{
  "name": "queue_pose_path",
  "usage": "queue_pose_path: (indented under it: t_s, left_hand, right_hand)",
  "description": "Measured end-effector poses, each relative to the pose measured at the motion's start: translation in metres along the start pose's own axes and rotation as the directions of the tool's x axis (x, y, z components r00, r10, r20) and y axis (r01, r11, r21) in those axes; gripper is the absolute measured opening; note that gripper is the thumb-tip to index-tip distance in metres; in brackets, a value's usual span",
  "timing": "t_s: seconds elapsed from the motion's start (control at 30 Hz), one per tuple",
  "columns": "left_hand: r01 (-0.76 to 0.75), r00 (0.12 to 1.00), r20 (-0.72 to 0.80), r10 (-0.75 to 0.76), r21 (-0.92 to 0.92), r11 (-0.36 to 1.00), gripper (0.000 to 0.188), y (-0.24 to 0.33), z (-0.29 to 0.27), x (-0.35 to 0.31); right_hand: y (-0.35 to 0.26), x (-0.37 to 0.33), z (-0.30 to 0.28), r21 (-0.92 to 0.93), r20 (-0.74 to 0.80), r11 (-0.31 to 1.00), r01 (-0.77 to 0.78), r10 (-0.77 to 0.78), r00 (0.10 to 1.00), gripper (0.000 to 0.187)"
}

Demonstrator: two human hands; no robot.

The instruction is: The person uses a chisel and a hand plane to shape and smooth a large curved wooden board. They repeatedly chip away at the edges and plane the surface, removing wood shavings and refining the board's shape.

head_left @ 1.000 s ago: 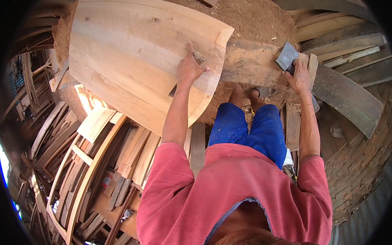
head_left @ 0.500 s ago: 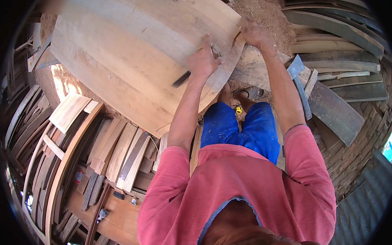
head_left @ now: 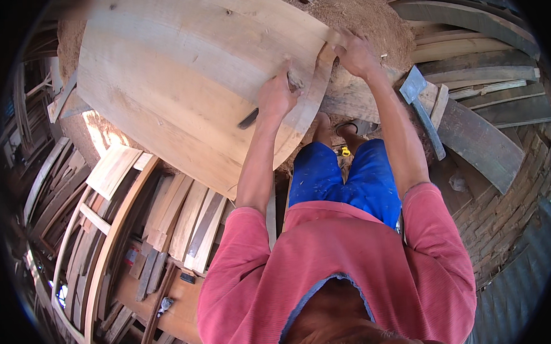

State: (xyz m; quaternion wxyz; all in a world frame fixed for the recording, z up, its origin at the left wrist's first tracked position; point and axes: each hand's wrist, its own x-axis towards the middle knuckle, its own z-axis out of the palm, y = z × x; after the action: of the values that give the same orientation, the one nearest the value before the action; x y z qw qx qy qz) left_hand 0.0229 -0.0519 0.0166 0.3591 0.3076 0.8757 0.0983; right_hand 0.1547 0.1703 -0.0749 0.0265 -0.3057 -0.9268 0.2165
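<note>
A broad pale panel of joined boards (head_left: 169, 85) lies in front of me, its near corner rounded. On it rests my left hand (head_left: 276, 97), fingers curled round a slim tool whose dark end (head_left: 248, 119) sticks out beside the wrist; its kind cannot be made out. A rough brownish patch or piece (head_left: 295, 80) shows by the fingertips. My right hand (head_left: 357, 52) is closed at the panel's right edge, fingers on the top of a thin curved wooden strip (head_left: 324, 58) that runs along that edge. Its fingertips are partly hidden.
An axe-like tool with a broad metal head (head_left: 412, 84) lies right of my right forearm. Curved planks (head_left: 464, 20) are stacked at right, wood pieces and a curved frame (head_left: 117, 238) at left. Sawdust (head_left: 355, 14) covers the ground behind; a yellow object (head_left: 346, 151) is between my feet.
My left hand has drawn slightly nearer and left over the panel with the dark tool, its index finger now curled in. My right hand stays at the edge; the whole view has shifted slightly.
</note>
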Motion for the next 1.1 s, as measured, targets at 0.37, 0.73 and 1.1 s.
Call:
queue_pose_path:
  t_s: [0.37,0.73,1.1]
  left_hand:
    - [-0.846,0.442,-0.324,0.836,0.159,0.509,0.053,0.147,0.06,-0.11]
    - [-0.157,0.92,-0.247,0.303,0.478,0.864,0.087,0.008,0.102,-0.012]
    - [-0.205,0.884,-0.197,0.425,0.654,0.729,0.082,0.0,0.114,-0.002]
  right_hand:
    - [-0.006,-0.159,-0.133,0.586,0.591,-0.584,-0.561,-0.165,0.79,0.055]
    - [0.149,-0.2,-0.151,0.391,0.16,0.709,-0.586,0.575,0.802,0.053]
    - [0.205,-0.23,-0.114,0.258,0.114,0.804,-0.535,0.525,0.844,0.044]
